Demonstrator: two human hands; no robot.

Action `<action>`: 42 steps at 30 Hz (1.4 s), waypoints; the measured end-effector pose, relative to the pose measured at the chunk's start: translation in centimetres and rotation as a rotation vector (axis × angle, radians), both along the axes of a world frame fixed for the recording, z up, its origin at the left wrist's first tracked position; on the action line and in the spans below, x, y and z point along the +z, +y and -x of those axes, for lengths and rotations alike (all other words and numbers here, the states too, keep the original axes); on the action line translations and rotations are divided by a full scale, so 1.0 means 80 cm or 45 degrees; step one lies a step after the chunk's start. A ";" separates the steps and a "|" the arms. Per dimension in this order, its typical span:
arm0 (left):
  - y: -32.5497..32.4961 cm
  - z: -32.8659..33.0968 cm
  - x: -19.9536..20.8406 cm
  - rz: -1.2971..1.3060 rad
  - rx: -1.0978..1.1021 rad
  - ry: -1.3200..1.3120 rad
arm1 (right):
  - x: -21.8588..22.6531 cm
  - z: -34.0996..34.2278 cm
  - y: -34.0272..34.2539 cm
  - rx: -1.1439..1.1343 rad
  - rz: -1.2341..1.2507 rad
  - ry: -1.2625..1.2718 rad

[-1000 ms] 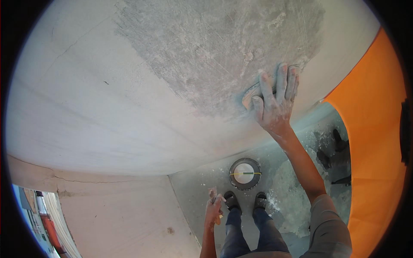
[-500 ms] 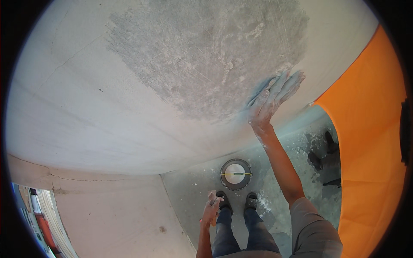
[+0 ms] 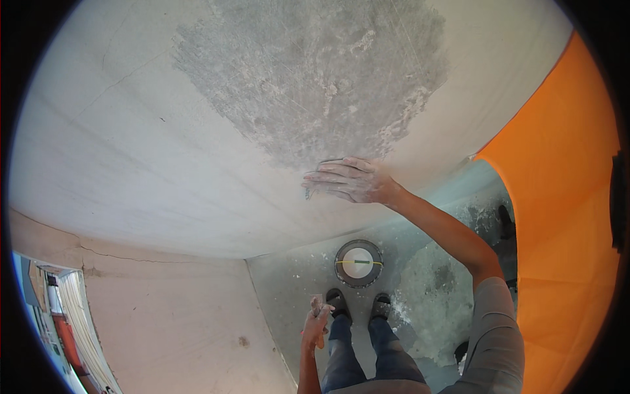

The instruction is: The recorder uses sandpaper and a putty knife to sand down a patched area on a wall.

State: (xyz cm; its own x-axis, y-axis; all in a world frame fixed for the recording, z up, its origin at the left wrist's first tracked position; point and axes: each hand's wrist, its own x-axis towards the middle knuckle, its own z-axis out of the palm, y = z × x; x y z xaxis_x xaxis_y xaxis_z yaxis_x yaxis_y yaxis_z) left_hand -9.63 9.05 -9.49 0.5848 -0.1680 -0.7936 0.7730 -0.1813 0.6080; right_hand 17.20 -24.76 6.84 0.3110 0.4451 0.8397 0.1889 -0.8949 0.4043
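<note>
Fingers of the right hand spread flat on the grey wall patch.

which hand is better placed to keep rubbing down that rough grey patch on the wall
Right, probably. The right hand lies flat against the pale wall at the lower edge of the rough grey patch, arm stretched out. The left hand hangs low near the dark shoes, far from the patch.

Grey concrete floor, dusty, with pale plaster splatter at right. Round bucket stands on it, yellow-green stick across its top. Two dark shoes just beside the bucket, on the floor.
</note>
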 end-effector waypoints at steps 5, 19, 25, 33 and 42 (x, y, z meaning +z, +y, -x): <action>0.011 0.004 -0.010 -0.010 0.058 0.014 | 0.104 0.001 -0.041 -0.012 -0.131 -0.026; 0.039 0.034 -0.035 0.002 0.215 0.130 | 0.090 0.010 -0.044 -0.094 -0.435 -0.024; 0.058 0.074 -0.043 0.165 0.563 0.181 | -0.052 0.009 0.007 0.019 0.410 0.295; 0.044 0.066 -0.032 0.170 0.395 0.275 | 0.169 0.002 -0.039 -0.079 -0.814 -0.236; 0.030 -0.010 0.016 0.245 0.319 0.137 | 0.048 0.003 -0.062 -0.115 0.211 0.084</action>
